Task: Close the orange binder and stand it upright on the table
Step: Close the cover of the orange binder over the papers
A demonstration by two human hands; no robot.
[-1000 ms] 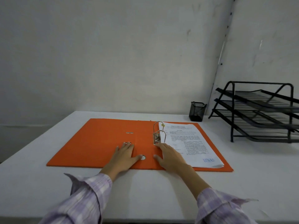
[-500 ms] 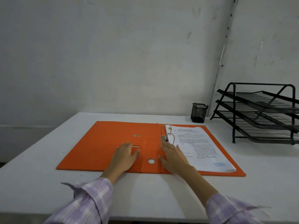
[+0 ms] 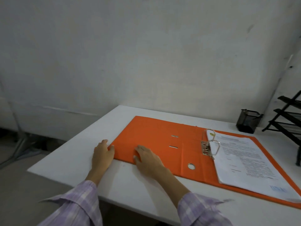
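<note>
Head view puts your 2 lilac plaid sleeves point(image 3: 76, 204) nearest, over the white table point(image 3: 70, 159). Your left hand point(image 3: 102, 154) lies flat, fingers spread, at the left edge of the open orange cardboard binder point(image 3: 146, 136); your right hand point(image 3: 146, 158) rests flat on that cover, gripping nothing. Printed white sheets point(image 3: 247, 157) sit on its metal rings point(image 3: 210, 147). Beyond, a black mesh pen cup point(image 3: 248, 123) stands beside a black wire tray rack point(image 3: 288, 123), against the grey wall point(image 3: 146, 54).

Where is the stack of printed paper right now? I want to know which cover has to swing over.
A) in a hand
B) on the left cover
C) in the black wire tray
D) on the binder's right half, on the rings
D: the printed paper lies on the right half of the orange binder, threaded on the metal rings.
</note>
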